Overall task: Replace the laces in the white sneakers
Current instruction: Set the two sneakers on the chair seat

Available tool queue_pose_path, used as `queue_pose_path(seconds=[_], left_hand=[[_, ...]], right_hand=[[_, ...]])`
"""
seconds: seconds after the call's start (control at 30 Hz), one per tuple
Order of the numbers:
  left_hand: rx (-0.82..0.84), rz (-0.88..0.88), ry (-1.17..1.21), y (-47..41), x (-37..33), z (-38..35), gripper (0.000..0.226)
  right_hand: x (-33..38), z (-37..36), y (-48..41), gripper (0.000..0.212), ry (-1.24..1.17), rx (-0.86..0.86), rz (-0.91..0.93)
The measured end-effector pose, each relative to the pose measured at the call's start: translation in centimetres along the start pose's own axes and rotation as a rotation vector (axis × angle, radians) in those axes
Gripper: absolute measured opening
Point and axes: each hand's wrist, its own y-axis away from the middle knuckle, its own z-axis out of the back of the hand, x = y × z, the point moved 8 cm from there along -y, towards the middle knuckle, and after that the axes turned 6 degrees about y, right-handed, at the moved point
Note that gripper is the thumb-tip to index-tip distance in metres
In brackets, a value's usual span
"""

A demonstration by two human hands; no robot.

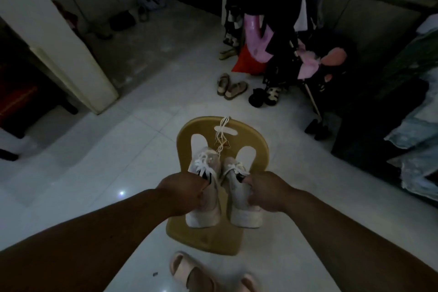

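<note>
Two white sneakers are over the seat of a tan plastic chair (pixel 222 242), toes pointing away from me; I cannot tell whether they touch the seat. My left hand (pixel 182 193) grips the left sneaker (pixel 203 217) at its collar. My right hand (pixel 266 191) grips the right sneaker (pixel 245 216) the same way. Both shoes have white laces tied over the tongue. A loose bundle of white laces (pixel 221 135) hangs over the top of the chair back, down through its handle slot.
The chair stands on a pale tiled floor (pixel 106 173). My feet in beige slides (pixel 189 272) are just in front of it. Sandals (pixel 231 87) and dark shoes (pixel 263 97) lie beyond, by a rack of hanging clothes (pixel 272 19). A bed with bedding (pixel 414 144) is at right.
</note>
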Motion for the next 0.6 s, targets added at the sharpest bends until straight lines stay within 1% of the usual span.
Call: queue_pose_path(seconds=[0.03, 0.07, 0.1, 0.17, 0.27, 0.37, 0.4, 0.47, 0.5, 0.6], left_hand=[[-0.001, -0.008, 0.0, -0.5, 0.2, -0.1, 0.039], [0.003, -0.011, 0.003, -1.0, 0.5, -0.4, 0.039], [0.005, -0.013, 0.01, -1.3, 0.7, -0.6, 0.038], [0.022, -0.008, 0.034, -1.8, 1.2, -1.5, 0.037], [0.043, 0.014, 0.081, -2.2, 2.0, -2.7, 0.043], [0.038, 0.034, 0.097, -2.5, 2.6, -3.8, 0.041], [0.039, 0.044, 0.1, -2.6, 2.7, -4.4, 0.04], [0.043, 0.059, 0.102, -2.9, 2.8, -5.1, 0.04], [0.045, 0.065, 0.1, -3.1, 2.9, -5.5, 0.041], [0.057, 0.044, 0.079, -3.9, 3.5, -6.8, 0.044]], right_hand=[[0.1, -0.2, -0.3, 0.004, -0.009, 0.004, 0.001], [0.0, -0.6, -0.7, 0.013, -0.013, 0.008, -0.009], [-0.1, -0.8, -1.0, 0.016, -0.027, 0.009, -0.015], [-0.3, -1.5, -1.7, 0.006, -0.037, 0.016, -0.017], [-0.6, -2.5, -2.6, 0.01, -0.06, 0.031, -0.017], [-0.8, -3.9, -3.2, 0.006, -0.106, 0.043, -0.018], [-0.8, -4.4, -3.5, 0.009, -0.11, 0.048, -0.016], [-0.9, -5.5, -4.0, 0.03, -0.12, 0.047, -0.026], [-1.0, -6.1, -4.4, 0.036, -0.128, 0.05, -0.033], [-0.8, -7.5, -5.4, 0.036, -0.159, 0.046, -0.085]])
